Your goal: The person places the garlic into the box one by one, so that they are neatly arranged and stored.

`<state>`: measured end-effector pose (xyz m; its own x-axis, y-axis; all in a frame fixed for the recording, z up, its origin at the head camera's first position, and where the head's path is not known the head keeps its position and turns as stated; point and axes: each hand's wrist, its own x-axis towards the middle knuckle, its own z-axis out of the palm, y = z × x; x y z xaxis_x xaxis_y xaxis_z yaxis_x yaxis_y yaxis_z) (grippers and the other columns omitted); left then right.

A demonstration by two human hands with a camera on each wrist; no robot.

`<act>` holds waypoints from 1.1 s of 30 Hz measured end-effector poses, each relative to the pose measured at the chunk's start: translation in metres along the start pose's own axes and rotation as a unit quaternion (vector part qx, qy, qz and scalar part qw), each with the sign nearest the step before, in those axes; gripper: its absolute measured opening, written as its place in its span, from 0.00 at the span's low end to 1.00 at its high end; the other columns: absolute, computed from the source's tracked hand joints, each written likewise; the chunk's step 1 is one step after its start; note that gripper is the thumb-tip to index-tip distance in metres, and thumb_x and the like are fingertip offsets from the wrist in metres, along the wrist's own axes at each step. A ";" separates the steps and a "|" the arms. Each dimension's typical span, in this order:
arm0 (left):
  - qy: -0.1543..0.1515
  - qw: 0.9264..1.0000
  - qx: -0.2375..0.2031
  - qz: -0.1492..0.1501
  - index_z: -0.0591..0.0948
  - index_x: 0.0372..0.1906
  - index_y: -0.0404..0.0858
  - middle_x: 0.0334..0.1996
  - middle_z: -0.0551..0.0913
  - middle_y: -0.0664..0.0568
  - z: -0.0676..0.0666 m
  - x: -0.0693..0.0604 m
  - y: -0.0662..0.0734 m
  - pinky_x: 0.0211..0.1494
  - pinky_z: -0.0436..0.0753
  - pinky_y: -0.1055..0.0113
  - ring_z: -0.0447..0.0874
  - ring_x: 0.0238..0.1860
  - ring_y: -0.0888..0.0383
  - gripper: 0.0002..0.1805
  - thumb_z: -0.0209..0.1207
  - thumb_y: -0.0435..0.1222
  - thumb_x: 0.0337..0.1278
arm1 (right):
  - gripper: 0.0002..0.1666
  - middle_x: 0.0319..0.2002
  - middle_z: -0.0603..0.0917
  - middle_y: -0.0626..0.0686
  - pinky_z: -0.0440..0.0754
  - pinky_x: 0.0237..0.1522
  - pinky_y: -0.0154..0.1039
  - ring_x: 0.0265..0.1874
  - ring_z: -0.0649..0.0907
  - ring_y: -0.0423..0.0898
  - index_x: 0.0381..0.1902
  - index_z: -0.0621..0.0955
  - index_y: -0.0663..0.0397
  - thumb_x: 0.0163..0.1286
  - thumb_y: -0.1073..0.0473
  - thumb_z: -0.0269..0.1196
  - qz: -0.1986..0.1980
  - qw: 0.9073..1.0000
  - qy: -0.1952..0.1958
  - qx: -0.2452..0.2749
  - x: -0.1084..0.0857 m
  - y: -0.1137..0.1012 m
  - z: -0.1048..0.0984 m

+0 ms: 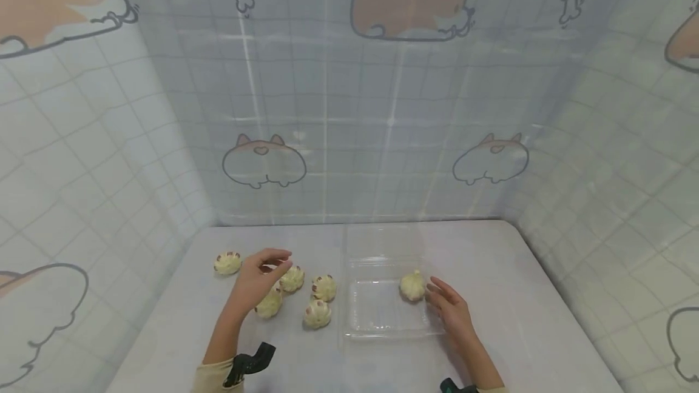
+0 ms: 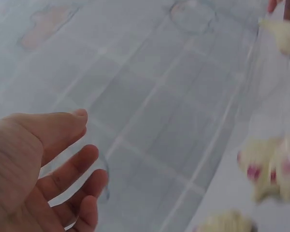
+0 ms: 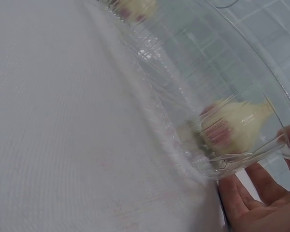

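A clear plastic container lies on the table, with one cream garlic-like bulb at the right inside; its reddish patches show through the wall in the right wrist view. My right hand is at the container's right side, fingers loosely bent around the outside of the wall. Over the loose bulbs on the left is my left hand, empty, thumb and fingers apart. Beside and below it are a bulb and another, partly hidden by the hand.
Two more bulbs, one behind the other, lie between my left hand and the container. Another bulb is at the far left. The container's clear lid lies folded back behind it. Printed curtains surround the white table.
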<state>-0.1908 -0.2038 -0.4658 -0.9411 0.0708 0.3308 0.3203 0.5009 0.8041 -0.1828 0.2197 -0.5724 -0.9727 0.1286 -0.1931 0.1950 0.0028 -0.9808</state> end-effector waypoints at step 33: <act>-0.017 0.965 -0.003 -0.263 0.68 0.68 0.37 0.57 0.73 0.34 -0.012 -0.068 -0.111 0.43 0.81 0.59 0.82 0.46 0.47 0.40 0.69 0.49 0.53 | 0.29 0.65 0.72 0.61 0.68 0.61 0.57 0.59 0.77 0.56 0.69 0.68 0.47 0.71 0.54 0.58 0.030 1.000 0.002 -0.005 0.003 0.001 -0.002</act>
<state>-0.1608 -0.2741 -0.5716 -0.9767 -0.1636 -0.1392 -0.2012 0.4696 0.8596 -0.1850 0.2221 -0.5742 -0.9586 0.1337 -0.2513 0.2543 0.0052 -0.9671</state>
